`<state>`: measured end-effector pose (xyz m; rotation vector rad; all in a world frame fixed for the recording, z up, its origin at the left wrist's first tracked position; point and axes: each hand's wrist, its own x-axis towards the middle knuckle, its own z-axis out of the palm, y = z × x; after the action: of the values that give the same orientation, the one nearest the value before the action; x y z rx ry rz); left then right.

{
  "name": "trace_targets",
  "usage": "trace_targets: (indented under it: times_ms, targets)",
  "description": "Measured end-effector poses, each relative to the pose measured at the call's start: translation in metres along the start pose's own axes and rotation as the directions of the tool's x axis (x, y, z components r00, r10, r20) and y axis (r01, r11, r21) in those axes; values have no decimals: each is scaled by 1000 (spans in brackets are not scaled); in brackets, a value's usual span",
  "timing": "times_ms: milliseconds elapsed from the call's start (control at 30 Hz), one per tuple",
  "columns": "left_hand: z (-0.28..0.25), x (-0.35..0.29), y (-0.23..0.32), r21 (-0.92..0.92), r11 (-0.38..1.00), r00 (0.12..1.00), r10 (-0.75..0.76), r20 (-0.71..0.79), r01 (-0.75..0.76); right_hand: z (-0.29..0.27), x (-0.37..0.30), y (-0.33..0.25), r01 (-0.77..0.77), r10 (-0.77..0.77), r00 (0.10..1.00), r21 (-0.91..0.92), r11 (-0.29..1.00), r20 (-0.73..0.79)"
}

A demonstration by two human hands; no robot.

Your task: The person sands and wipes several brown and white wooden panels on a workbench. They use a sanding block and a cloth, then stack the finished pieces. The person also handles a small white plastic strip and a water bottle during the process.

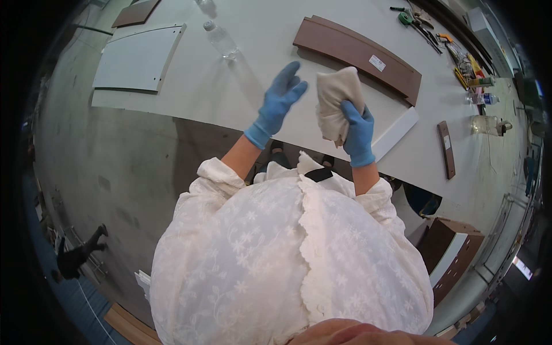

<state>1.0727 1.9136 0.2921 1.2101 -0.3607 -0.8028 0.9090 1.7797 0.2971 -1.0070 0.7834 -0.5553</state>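
Observation:
My right hand, in a blue glove, grips a folded cream cloth above the near edge of the table, its thumb lying over the cloth. To the left of the cloth, my gloved left hand is raised with the fingers apart and nothing in it. Just beyond the cloth lies a long brown panel with a small white label. A narrow white strip rests beside my right wrist, at the table's near side.
On the white table are a white panel, a clear bottle and a small brown piece. Tools, including a green tape measure, and a spray bottle line the right side. Brown boards stand lower right; a person is far left.

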Motion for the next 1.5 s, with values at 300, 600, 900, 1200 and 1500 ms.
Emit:
trace_targets:
  times_ms: [300, 600, 900, 1200, 1500]
  targets:
    - [-9, 21, 22, 242, 970, 920, -114, 376, 21, 41, -13, -14, 229, -253, 967, -557, 798, 35]
    - [6, 30, 6, -106, 906, 822, -317, 474, 410, 17, -13, -26, 27, -30, 995, 25, 999, 92]
    - [-35, 49, -33, 438, 897, 998, -61, -4, 57, 0, 6, 9, 97, -54, 968, 167, 981, -247]
    - [-208, 147, -53, 833, 553, 670, 627, -397, -24, -19, 7, 0, 104, -62, 976, 198, 975, -207]
    - [-214, 186, -45, 415, 873, 902, 369, -224, -254, -23, 4, 0, 82, -47, 988, 240, 967, -148]
